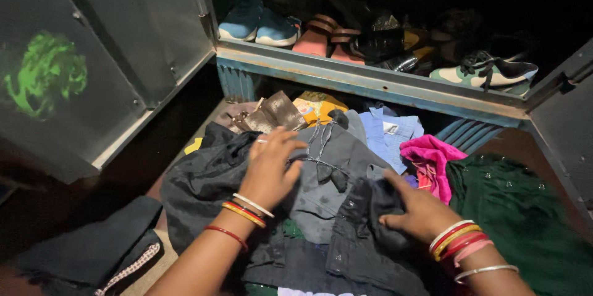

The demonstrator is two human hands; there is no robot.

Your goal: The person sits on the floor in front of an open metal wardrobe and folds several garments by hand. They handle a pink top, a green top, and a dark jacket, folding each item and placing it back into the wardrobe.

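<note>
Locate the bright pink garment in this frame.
In the head view the pink garment lies right of centre in the clothes pile, between the light blue shirt and the dark green cloth, just beyond the right hand.

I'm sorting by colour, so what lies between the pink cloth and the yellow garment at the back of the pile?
In the head view, a light blue shirt lies between the pink cloth and the yellow garment, with a dark grey garment's edge beside it.

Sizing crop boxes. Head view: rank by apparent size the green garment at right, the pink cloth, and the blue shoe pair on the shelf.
1. green garment, clearly largest, partly cut off by the frame.
2. and 3. pink cloth and blue shoe pair look alike in size; the shoes sit farther from the camera, so no ranking between them.
</note>
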